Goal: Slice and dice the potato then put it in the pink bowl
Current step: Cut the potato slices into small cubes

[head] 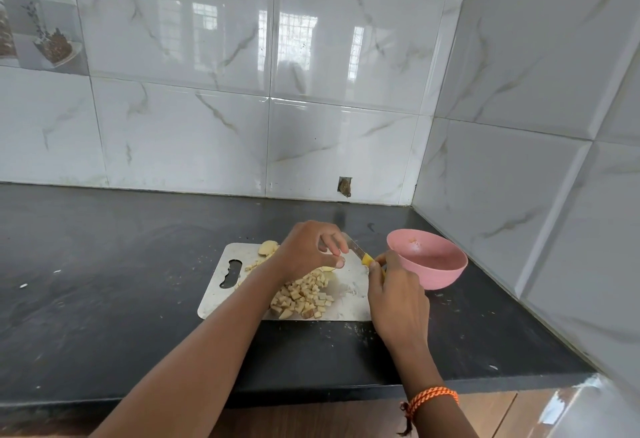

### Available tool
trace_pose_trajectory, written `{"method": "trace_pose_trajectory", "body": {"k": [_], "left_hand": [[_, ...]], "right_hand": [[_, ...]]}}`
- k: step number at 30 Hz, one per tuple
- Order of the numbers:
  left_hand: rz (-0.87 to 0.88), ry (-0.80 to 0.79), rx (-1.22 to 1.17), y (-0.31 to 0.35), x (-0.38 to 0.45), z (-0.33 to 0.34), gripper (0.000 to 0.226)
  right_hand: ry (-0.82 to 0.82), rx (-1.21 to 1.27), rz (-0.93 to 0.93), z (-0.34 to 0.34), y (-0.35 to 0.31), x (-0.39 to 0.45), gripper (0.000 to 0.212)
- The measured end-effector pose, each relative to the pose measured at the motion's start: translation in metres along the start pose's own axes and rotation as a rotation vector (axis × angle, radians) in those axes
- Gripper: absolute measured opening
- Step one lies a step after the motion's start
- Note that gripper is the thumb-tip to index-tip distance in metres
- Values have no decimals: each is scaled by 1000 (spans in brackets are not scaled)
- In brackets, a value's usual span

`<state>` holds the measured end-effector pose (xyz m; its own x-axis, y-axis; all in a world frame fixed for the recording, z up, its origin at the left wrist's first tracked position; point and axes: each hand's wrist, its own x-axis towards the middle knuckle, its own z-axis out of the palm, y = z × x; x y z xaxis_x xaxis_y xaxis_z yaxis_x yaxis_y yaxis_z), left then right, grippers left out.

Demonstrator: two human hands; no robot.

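Observation:
A steel cutting board [221, 293] lies on the black counter. A heap of diced potato [304, 297] sits in its middle, and an uncut potato piece [267, 248] lies at its far edge. My left hand [310, 250] hovers over the board with fingers curled, pinching a small potato slice [328, 268] that is mostly hidden under it. My right hand [394, 293] grips a yellow-handled knife [360, 253]; its blade points away towards my left fingers. The pink bowl [427, 259] stands just right of the board, with only a few scraps inside.
The black counter [104, 281] ends at tiled walls behind and on the right; the bowl stands close to that corner. A few thin potato strips [252, 265] lie near the board's handle slot [231, 274]. The counter's front edge runs below my forearms.

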<state>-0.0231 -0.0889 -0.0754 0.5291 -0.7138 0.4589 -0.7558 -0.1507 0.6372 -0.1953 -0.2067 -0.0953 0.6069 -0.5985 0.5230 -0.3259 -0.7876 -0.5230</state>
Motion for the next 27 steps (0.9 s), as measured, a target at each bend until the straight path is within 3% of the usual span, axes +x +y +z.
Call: {"method": "trace_pose_trajectory", "body": {"k": [5,12,20,24,27], "left_hand": [[4,8,4,-3,0,-1,18],[-8,-104,47,1,-3,2,8],[26,149,162,5,-1,4,10],[-29,31,297,1,-3,2,17],[-12,-2,272,-2,-3,4,23]], "right_hand": [[-9,5,2,1,0,1,12],[1,9,3,1,0,1,13],[-7,15,-1,0,0,1,12],[12,8,6,2,0,1,13],[-1,1,17,0,1,1,13]]}}
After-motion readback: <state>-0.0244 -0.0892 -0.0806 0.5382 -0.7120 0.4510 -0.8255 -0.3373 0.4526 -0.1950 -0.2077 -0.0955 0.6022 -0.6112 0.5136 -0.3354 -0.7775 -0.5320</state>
